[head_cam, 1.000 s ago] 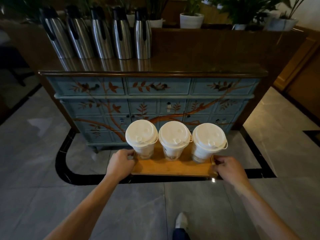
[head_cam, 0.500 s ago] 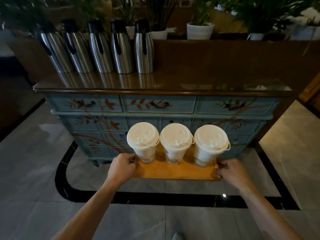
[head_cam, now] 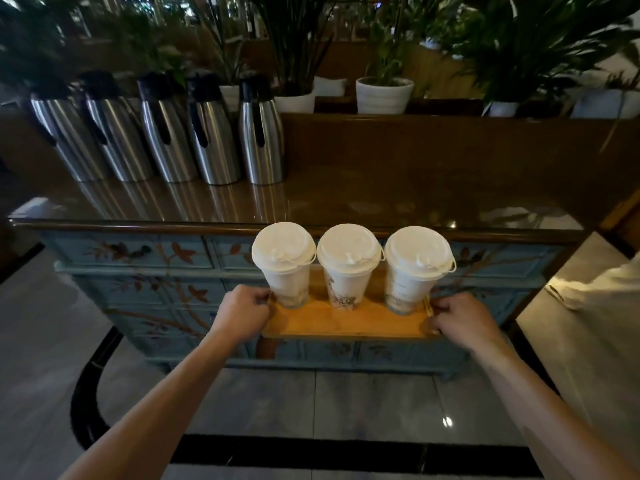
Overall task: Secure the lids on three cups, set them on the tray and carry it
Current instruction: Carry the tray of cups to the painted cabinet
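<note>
I hold a small wooden tray (head_cam: 349, 323) in the air in front of a painted cabinet. My left hand (head_cam: 240, 311) grips its left end and my right hand (head_cam: 462, 318) grips its right end. Three clear cups stand upright in a row on it, each with a white lid on top: the left cup (head_cam: 289, 268), the middle cup (head_cam: 348, 271) and the right cup (head_cam: 414, 275). The tray sits level, just below the height of the cabinet top.
The blue painted cabinet (head_cam: 145, 285) has a glossy brown top (head_cam: 381, 195). Several steel thermos jugs (head_cam: 207, 133) stand at its back left. Potted plants (head_cam: 384, 91) line a ledge behind. A pale table corner (head_cam: 588, 323) is close on the right. Polished tiles lie below.
I have come closer to the cabinet with the tray. The tray and cups now sit higher against the cabinet front, near its top edge. Both hands keep their grip.
</note>
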Tool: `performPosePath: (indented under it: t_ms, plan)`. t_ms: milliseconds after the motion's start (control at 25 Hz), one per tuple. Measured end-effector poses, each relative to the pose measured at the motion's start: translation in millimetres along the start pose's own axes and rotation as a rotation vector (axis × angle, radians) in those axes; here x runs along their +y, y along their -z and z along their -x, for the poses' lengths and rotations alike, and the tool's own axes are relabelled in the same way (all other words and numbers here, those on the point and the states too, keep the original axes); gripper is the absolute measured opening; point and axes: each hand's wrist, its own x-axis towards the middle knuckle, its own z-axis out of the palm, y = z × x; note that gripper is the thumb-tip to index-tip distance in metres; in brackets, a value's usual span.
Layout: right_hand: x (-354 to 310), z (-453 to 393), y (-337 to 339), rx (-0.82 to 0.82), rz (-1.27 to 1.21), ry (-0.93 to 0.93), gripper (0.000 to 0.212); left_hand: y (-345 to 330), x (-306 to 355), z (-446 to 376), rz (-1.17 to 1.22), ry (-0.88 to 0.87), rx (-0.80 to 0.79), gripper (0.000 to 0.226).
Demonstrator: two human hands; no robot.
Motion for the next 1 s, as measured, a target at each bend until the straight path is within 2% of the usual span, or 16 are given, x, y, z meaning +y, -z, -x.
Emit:
performPosePath:
  t_ms: [280, 360, 480, 640, 800, 1000]
  plan:
    - [-28.1, -75.5, 20.1, 0.018, -0.056, -0.033, 0.022, 13.0, 24.6, -86.5, -0.010, -0.056, 0.002, 0.024]
    - [-38.5, -101.0, 24.9, 0.036, -0.031, -0.036, 0.018, 17.3, 30.9, -116.2, -0.004, -0.060, -0.024, 0.024]
    - [-55.0, -134.5, 30.3, 0.053, -0.035, -0.058, 0.001, 25.0, 37.1, -158.3, 0.000, -0.083, -0.041, 0.030]
    - [-77.6, -175.8, 33.6, 0.026, -0.008, -0.061, 0.006, 35.9, 42.7, -209.4, 0.002, -0.094, -0.080, 0.022]
    - [-94.3, -208.7, 32.9, 0.046, -0.022, -0.105, 0.020, 40.3, 46.5, -253.4, -0.071, -0.137, -0.072, 0.021]
    - [-103.9, -244.3, 37.0, 0.033, -0.082, -0.121, 0.029, 36.2, 51.9, -293.5, -0.042, -0.125, -0.108, 0.021]
